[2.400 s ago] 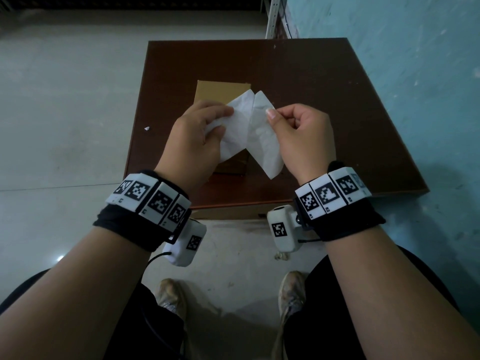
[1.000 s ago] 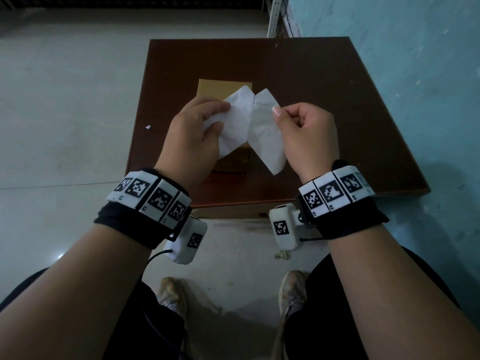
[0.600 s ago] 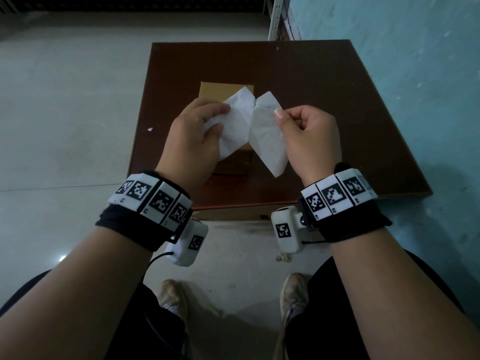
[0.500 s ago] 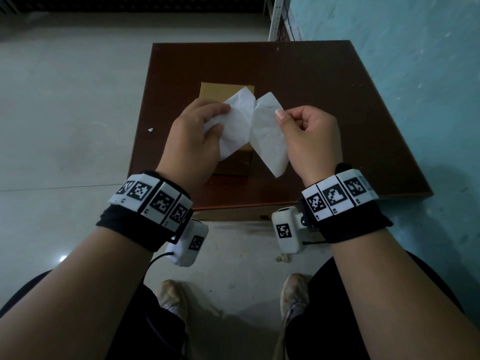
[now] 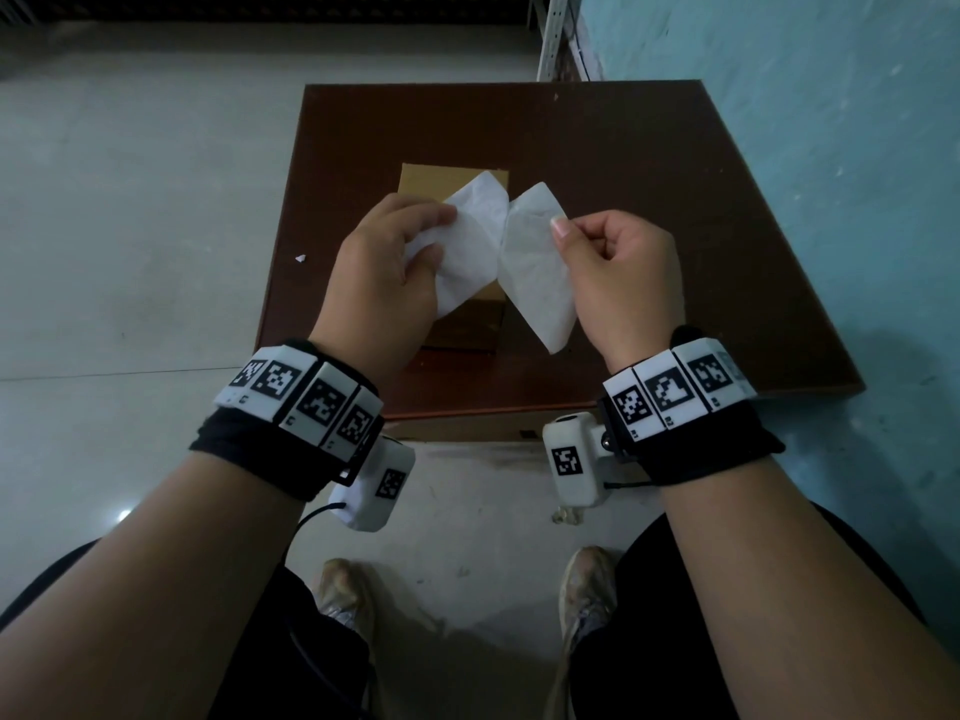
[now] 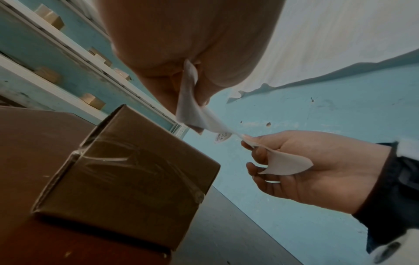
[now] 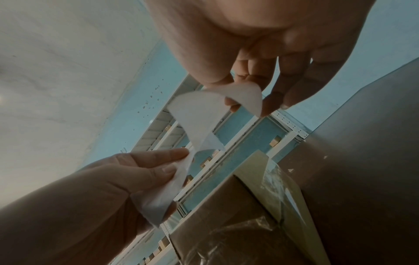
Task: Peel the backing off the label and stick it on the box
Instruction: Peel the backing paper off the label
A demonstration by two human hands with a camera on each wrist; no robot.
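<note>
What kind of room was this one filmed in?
Probably a storeroom or packing area: metal shelving with small boxes along a blue wall, and a taped carton on a brown table.

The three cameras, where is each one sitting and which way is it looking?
Head: on the person's head, looking forward and down at the table, both forearms and shoes in view.
Left wrist: under the left hand, looking up along it past the box to the right hand and blue wall.
Right wrist: under the right hand, looking up along it to the left hand, the shelves and ceiling.
All three share the box, both hands and the two white sheets being pulled apart.
</note>
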